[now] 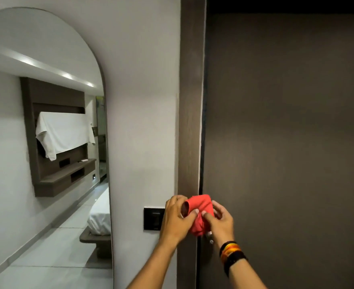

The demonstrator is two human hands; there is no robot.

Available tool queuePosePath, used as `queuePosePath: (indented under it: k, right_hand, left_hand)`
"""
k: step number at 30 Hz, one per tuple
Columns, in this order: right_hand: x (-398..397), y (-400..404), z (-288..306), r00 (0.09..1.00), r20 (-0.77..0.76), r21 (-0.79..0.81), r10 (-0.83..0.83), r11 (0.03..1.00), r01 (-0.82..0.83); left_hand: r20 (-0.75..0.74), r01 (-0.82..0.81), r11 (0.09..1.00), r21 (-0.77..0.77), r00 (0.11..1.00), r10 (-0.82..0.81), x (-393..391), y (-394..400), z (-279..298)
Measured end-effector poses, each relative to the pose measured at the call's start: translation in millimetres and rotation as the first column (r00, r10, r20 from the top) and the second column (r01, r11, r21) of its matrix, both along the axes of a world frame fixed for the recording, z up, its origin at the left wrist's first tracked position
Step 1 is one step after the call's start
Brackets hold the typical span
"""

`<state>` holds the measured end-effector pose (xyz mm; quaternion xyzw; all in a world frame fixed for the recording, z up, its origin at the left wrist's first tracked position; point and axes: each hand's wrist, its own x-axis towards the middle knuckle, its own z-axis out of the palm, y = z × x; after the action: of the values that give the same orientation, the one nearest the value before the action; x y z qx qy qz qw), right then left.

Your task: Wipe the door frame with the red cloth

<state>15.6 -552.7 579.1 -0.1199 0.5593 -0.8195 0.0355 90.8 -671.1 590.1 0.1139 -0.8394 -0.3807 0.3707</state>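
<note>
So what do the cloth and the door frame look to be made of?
Red cloth: soft matte fabric, seemingly knit or microfibre, bunching into folds in both hands. Door frame: brown with vertical grain streaks and a low sheen, likely wood or wood-look laminate; which one cannot be told.

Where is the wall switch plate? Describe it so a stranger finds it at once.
Start at the tall brown door frame beside the dark door. On the white wall just left of it, level with the left hand, sits the switch plate. It is the wall's only small black rectangle.
</note>
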Motion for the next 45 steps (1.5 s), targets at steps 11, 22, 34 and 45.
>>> queuePosePath:
  k: [11, 22, 34, 45]
  right_hand:
    - [-3, 246, -84, 0.953, 0.300, 0.050, -0.050, 0.998, 0.036]
    - [3, 521, -302, 0.564, 0.673, 0.255, -0.478, 0.866, 0.430]
    - [48, 668, -535, 0.128, 0.704, 0.601, -0.698, 0.683, 0.415]
    - [40, 686, -646, 0.106, 0.766, 0.548, -0.634, 0.730, 0.409]
  left_hand:
    - [0.162, 0.274, 0.848, 0.454, 0.910, -0.381, -39, 195, -86]
    - [0.559, 0.245, 0.792, 0.559, 0.594, -0.579, -89, 489, -299]
    - [0.722, 0.157, 0.766, 0.623, 0.260, -0.641, -46, 658, -533]
    - [0.733, 0.160, 0.728, 0.666, 0.040, -0.679, -54, 681, -639]
